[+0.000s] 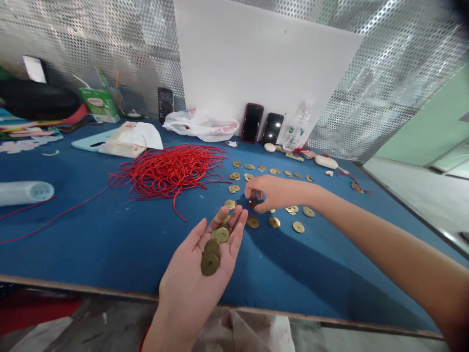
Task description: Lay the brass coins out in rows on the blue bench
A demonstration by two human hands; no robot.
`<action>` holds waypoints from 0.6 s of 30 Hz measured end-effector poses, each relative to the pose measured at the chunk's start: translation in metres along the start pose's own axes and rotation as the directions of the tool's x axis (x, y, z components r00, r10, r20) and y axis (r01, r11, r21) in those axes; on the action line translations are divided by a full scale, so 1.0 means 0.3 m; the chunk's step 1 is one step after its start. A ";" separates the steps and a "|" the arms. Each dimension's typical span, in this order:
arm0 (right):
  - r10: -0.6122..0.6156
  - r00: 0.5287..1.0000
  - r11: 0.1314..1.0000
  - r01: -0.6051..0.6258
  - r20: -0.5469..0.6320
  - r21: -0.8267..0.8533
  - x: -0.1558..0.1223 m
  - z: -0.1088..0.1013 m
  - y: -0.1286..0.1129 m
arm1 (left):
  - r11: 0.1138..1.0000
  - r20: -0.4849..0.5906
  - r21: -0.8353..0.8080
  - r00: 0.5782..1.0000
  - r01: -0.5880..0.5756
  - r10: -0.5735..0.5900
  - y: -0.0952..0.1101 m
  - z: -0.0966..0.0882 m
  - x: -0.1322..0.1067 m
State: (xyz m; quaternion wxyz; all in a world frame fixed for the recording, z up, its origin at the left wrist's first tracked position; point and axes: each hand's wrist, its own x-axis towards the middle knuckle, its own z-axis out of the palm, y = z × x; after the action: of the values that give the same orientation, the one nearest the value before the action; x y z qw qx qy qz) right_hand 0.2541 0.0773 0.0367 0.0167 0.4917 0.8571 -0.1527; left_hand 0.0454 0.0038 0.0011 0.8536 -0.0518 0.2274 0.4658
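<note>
The left hand (194, 274) lies palm up, its fingers (236, 226) slightly spread and gently curled, cradling a slumped stack of holed brass coins (211, 255) that runs from the palm toward the fingertips. The right hand (278, 192) reaches in from the side, its fingers (251, 188) bunched downward, with the tips right at a darker coin (252, 204) on the tabletop; whether they pinch it, I cannot tell. More flat, round coins (274, 222) lie in loose rows beyond and beside those fingertips on the blue tabletop (73, 244). Left of the right fingers sprawls a tangle of thin, glossy red cord (168, 171). Farther past them, two smartphones (252, 123) lean against a smooth white board (256, 58), beside a crumpled plastic bag (201, 126).
</note>
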 end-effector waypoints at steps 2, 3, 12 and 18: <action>-0.062 0.998 0.998 0.062 0.035 -0.026 -0.008 -0.006 0.007 | 1.000 0.015 0.000 1.000 0.016 -0.016 0.002 -0.006 0.007; -0.089 0.995 0.995 0.091 0.049 -0.033 -0.009 -0.007 0.010 | 1.000 0.021 -0.002 0.999 0.024 -0.024 0.003 -0.009 0.010; -0.144 0.982 0.989 0.145 0.120 -0.006 0.022 -0.030 -0.006 | 1.000 0.020 -0.016 1.000 0.002 -0.001 0.002 -0.023 0.015; -0.116 0.983 0.991 0.106 0.144 0.079 0.032 -0.038 -0.001 | 0.999 -0.005 -0.038 1.000 0.020 -0.020 0.003 -0.014 0.007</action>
State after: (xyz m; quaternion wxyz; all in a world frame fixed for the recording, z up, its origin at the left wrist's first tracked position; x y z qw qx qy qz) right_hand 0.2503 0.0882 0.0458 0.0541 0.4306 0.8736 -0.2199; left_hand 0.0442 0.0046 -0.0034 0.8566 -0.0716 0.2200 0.4613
